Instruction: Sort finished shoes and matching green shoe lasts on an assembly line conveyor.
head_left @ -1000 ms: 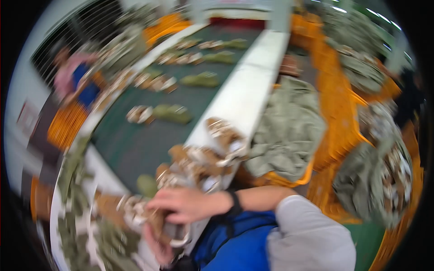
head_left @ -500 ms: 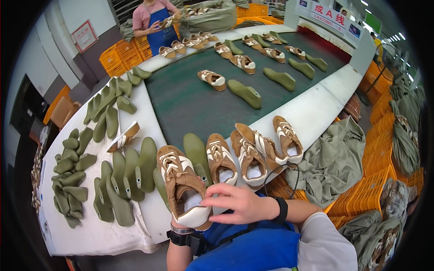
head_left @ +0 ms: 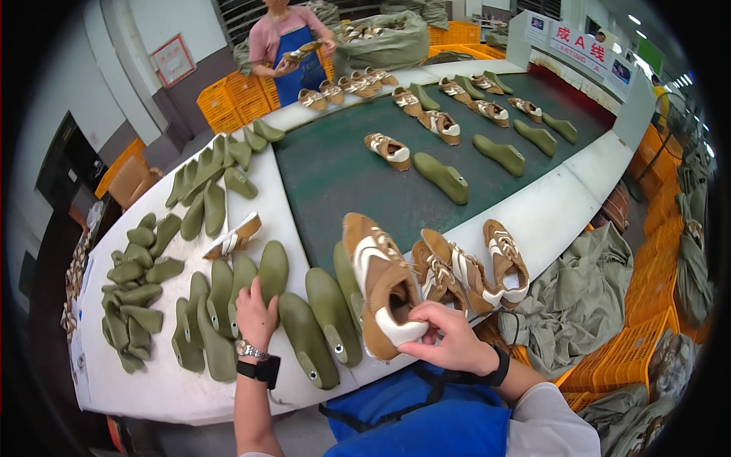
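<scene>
My right hand (head_left: 449, 339) pinches the white heel of a brown sneaker (head_left: 375, 278) with white stripes, holding it toe-up over the near table edge. Part of a green shoe last (head_left: 346, 266) shows behind that sneaker. My left hand (head_left: 256, 312) reaches over a row of green lasts, fingers apart, at a last (head_left: 243, 276) partly hidden by the hand. Just right of it lie another last (head_left: 272, 273) and two more, one (head_left: 308, 339) nearest the edge. Several more sneakers (head_left: 509, 263) stand right of the held one.
The white table (head_left: 183, 392) surrounds a dark green belt (head_left: 327, 179) carrying lasts and sneakers. Piled lasts (head_left: 126, 305) lie at the left, beside a tipped sneaker (head_left: 232, 238). Across the table, a co-worker (head_left: 293, 53) handles a shoe. Orange crates (head_left: 632, 335) and grey-green cloth (head_left: 582, 282) stand at right.
My left hand has come out from behind the sneaker and moved left to the lasts. My right hand now grips the sneaker's heel and has carried it rightward. The view has shifted slightly.
</scene>
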`<action>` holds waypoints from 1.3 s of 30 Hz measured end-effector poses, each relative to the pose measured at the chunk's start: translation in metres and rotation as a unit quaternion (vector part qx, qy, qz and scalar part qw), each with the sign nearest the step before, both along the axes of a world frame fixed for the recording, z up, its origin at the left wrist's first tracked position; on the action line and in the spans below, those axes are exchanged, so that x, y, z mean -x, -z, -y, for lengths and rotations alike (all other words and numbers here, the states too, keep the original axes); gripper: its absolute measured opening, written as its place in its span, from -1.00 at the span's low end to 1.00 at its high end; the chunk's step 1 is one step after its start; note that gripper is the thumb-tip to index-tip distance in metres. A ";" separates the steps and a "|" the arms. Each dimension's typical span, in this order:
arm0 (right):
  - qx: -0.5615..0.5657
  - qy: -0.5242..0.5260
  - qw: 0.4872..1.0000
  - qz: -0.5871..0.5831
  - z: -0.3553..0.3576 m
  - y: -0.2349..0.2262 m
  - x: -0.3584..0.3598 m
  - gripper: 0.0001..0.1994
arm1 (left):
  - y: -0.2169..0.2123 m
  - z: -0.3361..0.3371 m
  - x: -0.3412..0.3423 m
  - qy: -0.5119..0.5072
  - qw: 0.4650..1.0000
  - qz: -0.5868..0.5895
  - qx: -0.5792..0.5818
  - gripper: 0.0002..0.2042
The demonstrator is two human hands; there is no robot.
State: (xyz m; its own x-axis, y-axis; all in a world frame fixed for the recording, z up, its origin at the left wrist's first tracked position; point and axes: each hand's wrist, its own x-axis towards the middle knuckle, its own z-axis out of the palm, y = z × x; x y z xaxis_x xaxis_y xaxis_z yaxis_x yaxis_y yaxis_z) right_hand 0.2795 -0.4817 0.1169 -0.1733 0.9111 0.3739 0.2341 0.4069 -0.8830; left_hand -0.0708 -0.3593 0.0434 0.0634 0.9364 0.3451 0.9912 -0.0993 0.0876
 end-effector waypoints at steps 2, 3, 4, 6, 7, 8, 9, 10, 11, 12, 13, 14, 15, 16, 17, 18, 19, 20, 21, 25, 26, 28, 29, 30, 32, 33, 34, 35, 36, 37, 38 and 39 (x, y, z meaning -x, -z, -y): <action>-0.001 0.026 1.000 -0.009 0.001 0.001 -0.012 -0.66 | 0.018 -0.013 0.026 -0.069 0.986 -0.115 0.103 -0.26; 0.002 0.039 0.999 -0.015 0.000 0.003 -0.016 -0.67 | 0.027 -0.019 0.044 -0.074 0.976 -0.095 0.181 -0.23; 0.010 0.057 0.998 -0.021 0.002 0.004 -0.021 -0.67 | 0.037 -0.025 0.057 -0.052 0.983 -0.079 0.155 -0.23; 0.008 0.065 0.998 -0.024 0.003 0.012 -0.031 -0.66 | 0.046 -0.032 0.068 -0.028 0.988 -0.070 0.136 -0.22; 0.007 0.065 0.998 -0.022 0.003 0.016 -0.036 -0.66 | 0.042 -0.034 0.066 -0.020 0.987 -0.074 0.141 -0.23; -0.001 0.069 0.997 -0.018 0.006 0.017 -0.040 -0.67 | 0.041 -0.037 0.062 -0.008 0.987 -0.075 0.140 -0.24; -0.031 0.084 0.996 -0.013 0.008 0.023 -0.045 -0.68 | 0.040 -0.042 0.049 -0.002 0.987 -0.074 0.139 -0.25; -0.045 0.081 0.996 -0.011 0.009 0.026 -0.050 -0.68 | 0.039 -0.045 0.041 0.018 0.989 -0.060 0.133 -0.28; -0.057 0.080 0.995 -0.010 0.009 0.031 -0.054 -0.67 | 0.040 -0.047 0.042 0.044 0.989 -0.035 0.134 -0.29; -0.074 0.074 0.994 -0.010 0.007 0.035 -0.055 -0.67 | 0.044 -0.049 0.048 0.062 0.989 -0.005 0.134 -0.27; -0.093 0.067 0.993 -0.010 0.001 0.037 -0.051 -0.67 | 0.050 -0.051 0.063 0.042 0.988 0.001 0.147 -0.29; -0.075 0.054 0.996 -0.016 -0.002 0.036 -0.048 -0.68 | 0.057 -0.058 0.085 0.008 0.982 0.021 0.186 -0.28; -0.045 0.058 0.997 -0.018 -0.001 0.040 -0.049 -0.68 | -0.001 -0.028 0.016 -0.029 0.955 -0.073 0.286 -0.34; -0.061 0.057 0.996 -0.028 -0.004 0.039 -0.043 -0.69 | 0.003 -0.019 0.029 0.075 0.983 -0.037 0.161 -0.38; -0.077 0.053 0.995 -0.036 -0.004 0.038 -0.041 -0.69 | 0.002 -0.018 0.037 0.041 0.979 -0.042 0.193 -0.38; -0.077 0.077 0.993 -0.035 -0.004 0.034 -0.041 -0.69 | -0.005 -0.015 0.034 0.041 0.977 -0.018 0.210 -0.37; -0.099 0.076 0.992 -0.030 -0.003 0.030 -0.041 -0.72 | -0.005 -0.015 0.033 0.055 0.978 -0.003 0.203 -0.37; -0.122 0.069 0.990 -0.025 -0.002 0.028 -0.042 -0.75 | -0.007 -0.024 0.030 0.064 0.977 -0.007 0.205 -0.38; -0.119 0.071 0.990 -0.025 -0.001 0.033 -0.044 -0.75 | -0.011 -0.026 0.022 0.066 0.976 -0.008 0.208 -0.38; -0.091 0.056 0.994 -0.022 -0.005 0.048 -0.039 -0.68 | -0.032 -0.072 0.014 0.109 0.967 0.041 0.226 -0.41; -0.100 0.035 0.994 -0.022 -0.008 0.039 -0.037 -0.68 | 0.029 -0.148 0.132 0.229 0.965 0.013 0.124 -0.35; -0.087 0.066 0.994 0.004 -0.006 0.047 -0.046 -0.71 | 0.013 -0.153 0.025 0.137 0.969 0.051 0.198 -0.45; -0.074 0.062 0.995 0.012 -0.006 0.047 -0.048 -0.71 | 0.003 -0.162 -0.002 0.143 0.967 0.034 0.206 -0.47; -0.084 0.031 0.996 0.006 -0.009 0.044 -0.045 -0.71 | 0.012 -0.179 0.002 0.172 0.971 0.007 0.163 -0.49; -0.086 0.045 0.994 0.051 -0.014 0.040 -0.044 -0.74 | 0.020 -0.200 -0.033 0.129 0.977 -0.031 0.167 -0.45; -0.079 0.044 0.994 0.060 -0.016 0.043 -0.043 -0.75 | 0.028 -0.211 -0.060 0.097 0.974 -0.020 0.202 -0.44; -0.077 0.038 0.994 0.062 -0.017 0.043 -0.042 -0.75 | 0.046 -0.224 -0.069 0.103 0.972 0.023 0.210 -0.43; -0.077 0.030 0.995 0.062 -0.018 0.042 -0.041 -0.75 | 0.069 -0.235 -0.079 0.100 0.975 0.029 0.199 -0.41; -0.063 0.042 0.995 0.067 -0.016 0.044 -0.048 -0.75 | 0.078 -0.229 -0.131 0.063 0.970 -0.029 0.231 -0.40; -0.053 0.048 0.994 0.088 -0.013 0.044 -0.056 -0.74 | 0.079 -0.225 -0.173 0.062 0.965 -0.047 0.252 -0.40; -0.051 0.055 0.994 0.084 -0.012 0.044 -0.060 -0.74 | 0.079 -0.231 -0.192 0.070 0.970 -0.027 0.231 -0.41; -0.049 0.058 0.994 0.077 -0.010 0.044 -0.060 -0.73 | 0.085 -0.241 -0.195 0.081 0.974 0.039 0.209 -0.42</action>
